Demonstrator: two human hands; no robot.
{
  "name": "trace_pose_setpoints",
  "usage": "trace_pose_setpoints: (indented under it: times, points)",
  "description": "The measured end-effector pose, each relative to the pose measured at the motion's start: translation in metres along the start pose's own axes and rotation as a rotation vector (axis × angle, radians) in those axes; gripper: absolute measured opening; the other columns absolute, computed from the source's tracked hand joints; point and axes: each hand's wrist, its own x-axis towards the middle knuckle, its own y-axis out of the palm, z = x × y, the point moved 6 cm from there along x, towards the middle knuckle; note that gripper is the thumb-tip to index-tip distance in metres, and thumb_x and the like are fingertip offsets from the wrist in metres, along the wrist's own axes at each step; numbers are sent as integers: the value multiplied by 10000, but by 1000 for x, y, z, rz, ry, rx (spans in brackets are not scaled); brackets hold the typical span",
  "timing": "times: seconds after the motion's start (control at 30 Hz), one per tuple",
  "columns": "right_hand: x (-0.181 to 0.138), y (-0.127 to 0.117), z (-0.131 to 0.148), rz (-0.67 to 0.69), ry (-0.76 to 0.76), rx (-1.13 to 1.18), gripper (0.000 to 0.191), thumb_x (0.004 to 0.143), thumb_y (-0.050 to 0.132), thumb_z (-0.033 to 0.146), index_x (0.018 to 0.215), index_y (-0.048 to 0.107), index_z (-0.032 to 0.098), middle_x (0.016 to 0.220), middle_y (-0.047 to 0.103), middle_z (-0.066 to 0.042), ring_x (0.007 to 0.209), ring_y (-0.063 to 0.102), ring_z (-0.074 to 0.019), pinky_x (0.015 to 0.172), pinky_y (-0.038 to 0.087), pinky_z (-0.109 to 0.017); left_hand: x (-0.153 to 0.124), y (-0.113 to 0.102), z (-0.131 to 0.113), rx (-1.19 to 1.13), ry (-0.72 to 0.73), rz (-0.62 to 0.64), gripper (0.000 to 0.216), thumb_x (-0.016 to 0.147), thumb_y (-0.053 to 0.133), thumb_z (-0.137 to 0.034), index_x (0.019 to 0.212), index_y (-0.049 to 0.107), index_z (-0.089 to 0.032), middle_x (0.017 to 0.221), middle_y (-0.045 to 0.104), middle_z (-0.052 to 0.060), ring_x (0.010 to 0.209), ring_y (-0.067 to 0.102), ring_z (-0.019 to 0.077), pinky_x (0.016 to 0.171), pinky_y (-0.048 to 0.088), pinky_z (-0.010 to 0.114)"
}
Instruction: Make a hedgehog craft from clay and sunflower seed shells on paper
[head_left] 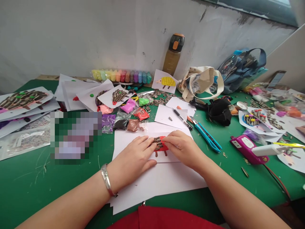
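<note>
On a white sheet (135, 156) lies a red clay hedgehog figure (162, 147) with brown legs, its back partly covered with striped sunflower seeds (157, 143). My left hand (137, 156) rests flat on the sheet, fingers stretched, fingertips at the seeds' left edge. From the other side my right hand (182, 147) touches the red clay, thumb and fingers pinched together. Whatever is between those fingertips is hidden. Beyond the hands lie a loose seed (170, 118) on a small paper and bags of brown clay (133, 125) and red clay (141, 114).
A blue utility knife (206, 136) and black pen (182, 118) lie beyond my right hand. A seed pile (162, 98), water bottle (173, 54) and canvas bag (201, 82) stand farther back. Finished seed pictures (23, 100) are stacked left; a magenta device (249, 149) sits right.
</note>
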Motion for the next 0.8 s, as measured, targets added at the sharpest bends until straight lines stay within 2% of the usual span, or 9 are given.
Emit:
trace_pose_setpoints:
  times: [0.13, 0.27, 0.4, 0.5, 0.67, 0.8]
  points:
    - [22, -10, -7, 15, 51, -60, 239, 902, 530, 119, 908, 753, 207, 869, 705, -61, 847, 624, -198, 768, 467, -312, -1, -5, 4, -50, -46, -11, 440, 935, 580, -293, 1326, 516, -101, 1355, 559, 176, 1279, 500, 310, 1093, 439, 474]
    - [70, -14, -14, 24, 51, -181, 276, 901, 494, 143, 886, 760, 217, 864, 702, -61, 835, 622, -204, 760, 446, -316, -1, -3, 9, -33, -79, -8, 488, 905, 628, -310, 1318, 517, -75, 1348, 560, 200, 1303, 477, 348, 1098, 427, 506]
    - [122, 2, -21, 45, 27, -304, 293, 870, 485, 114, 897, 762, 205, 868, 698, -73, 871, 607, -216, 773, 424, -312, -1, -1, 12, -20, -105, -10, 481, 883, 659, -321, 1284, 545, -82, 1310, 586, 191, 1287, 489, 351, 1088, 436, 495]
    - [147, 19, -26, 57, 5, -315, 251, 847, 515, 110, 870, 753, 188, 874, 693, -81, 896, 594, -217, 799, 408, -306, -2, -1, 14, -19, -118, -27, 475, 868, 676, -339, 1254, 562, -86, 1279, 602, 189, 1271, 502, 350, 1077, 444, 493]
    - [157, 34, -33, 53, 18, -327, 231, 879, 480, 115, 861, 707, 155, 918, 672, -115, 921, 573, -227, 811, 396, -314, -3, -1, 14, -1, -114, -30, 438, 854, 691, -354, 1202, 585, -109, 1252, 621, 172, 1264, 510, 344, 1078, 441, 478]
    - [135, 19, -32, 7, 76, -323, 256, 933, 395, 133, 989, 644, 143, 975, 657, -132, 892, 577, -229, 761, 403, -323, -1, -2, 14, -20, -114, -29, 457, 858, 686, -351, 1221, 573, -97, 1263, 617, 182, 1265, 508, 349, 1075, 440, 491]
